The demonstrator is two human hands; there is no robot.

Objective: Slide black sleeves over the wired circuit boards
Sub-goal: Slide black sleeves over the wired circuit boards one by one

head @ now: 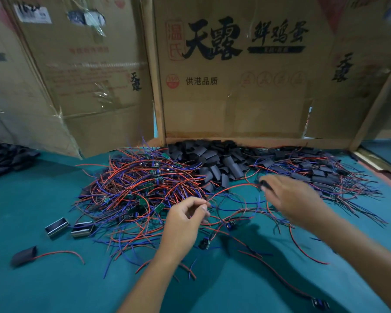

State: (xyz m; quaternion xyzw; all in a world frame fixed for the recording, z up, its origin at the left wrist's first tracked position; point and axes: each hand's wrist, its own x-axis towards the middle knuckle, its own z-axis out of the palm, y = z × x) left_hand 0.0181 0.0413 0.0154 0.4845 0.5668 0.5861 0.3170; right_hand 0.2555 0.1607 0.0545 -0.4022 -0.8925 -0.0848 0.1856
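A teal table covering (43,279) is being seen spread under everything. Flattened cardboard boxes (230,91) printed with black and red Chinese characters are being stood upright along the far edge as a wall. Two small metal-framed blocks (69,227) are being left lying side by side on the covering at left

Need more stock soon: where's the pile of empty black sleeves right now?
In the head view, the pile of empty black sleeves sits at the table's far centre against the cardboard box, right of the tangled wired boards.
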